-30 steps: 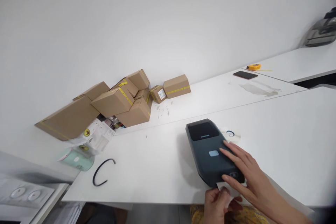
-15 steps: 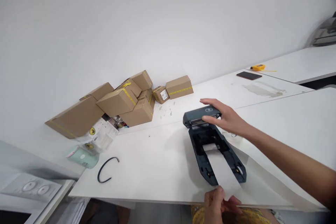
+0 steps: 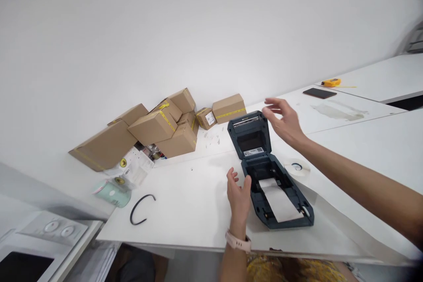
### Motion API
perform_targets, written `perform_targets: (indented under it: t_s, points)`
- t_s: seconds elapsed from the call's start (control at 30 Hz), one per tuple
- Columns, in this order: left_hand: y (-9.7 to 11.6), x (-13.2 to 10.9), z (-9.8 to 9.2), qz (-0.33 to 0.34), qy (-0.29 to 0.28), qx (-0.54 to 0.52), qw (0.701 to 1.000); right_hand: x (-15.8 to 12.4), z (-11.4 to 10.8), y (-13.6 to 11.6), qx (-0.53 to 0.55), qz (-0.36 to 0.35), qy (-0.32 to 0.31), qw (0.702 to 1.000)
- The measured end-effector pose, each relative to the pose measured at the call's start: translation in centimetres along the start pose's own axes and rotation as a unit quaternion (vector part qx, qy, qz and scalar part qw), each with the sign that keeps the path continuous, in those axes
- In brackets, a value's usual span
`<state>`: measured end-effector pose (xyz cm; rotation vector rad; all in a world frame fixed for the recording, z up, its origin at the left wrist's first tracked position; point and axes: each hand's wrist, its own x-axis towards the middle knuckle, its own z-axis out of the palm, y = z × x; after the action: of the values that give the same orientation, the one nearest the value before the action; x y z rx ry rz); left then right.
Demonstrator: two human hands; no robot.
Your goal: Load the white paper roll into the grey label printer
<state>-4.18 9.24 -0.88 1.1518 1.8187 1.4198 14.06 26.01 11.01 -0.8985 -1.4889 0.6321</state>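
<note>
A dark blue-grey label printer [image 3: 297,194] lies on the white table with its lid [image 3: 253,134] raised and leaning back. Inside the body rests a strip of white label paper [image 3: 279,200], its loose end near the front. My left hand [image 3: 238,191] is beside the printer's left side, fingers apart, holding nothing; whether it touches the body I cannot tell. Just off the lid's upper right corner, my right hand [image 3: 284,119] hovers with its fingers spread. To the right of the printer lies a roll of white labels [image 3: 297,168], partly hidden by my right forearm.
Cardboard boxes [image 3: 153,127] are piled against the wall at left. A black curved band [image 3: 134,211] and a green pouch [image 3: 115,194] lie at the table's left. Far right are a phone [image 3: 319,93] and a yellow tape measure [image 3: 331,82]. A white backing strip runs along the right front.
The printer lid has swung further up and back, and my right hand has come off it. My left hand has let go of the paper strip and moved up beside the printer.
</note>
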Motion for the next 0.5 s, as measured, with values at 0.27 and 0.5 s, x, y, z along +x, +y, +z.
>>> perform_targets:
  t_s: [0.27, 0.5]
  points:
    - [1.1, 3.2, 3.7, 0.001, -0.078, 0.178, 0.981, -9.0, -0.3, 3.2, -0.293, -0.176, -0.331, 0.88]
    - [0.9, 2.8, 4.0, 0.028, -0.064, 0.194, 0.978, -10.9, 2.2, 7.4, -0.347, -0.2, -0.457, 0.795]
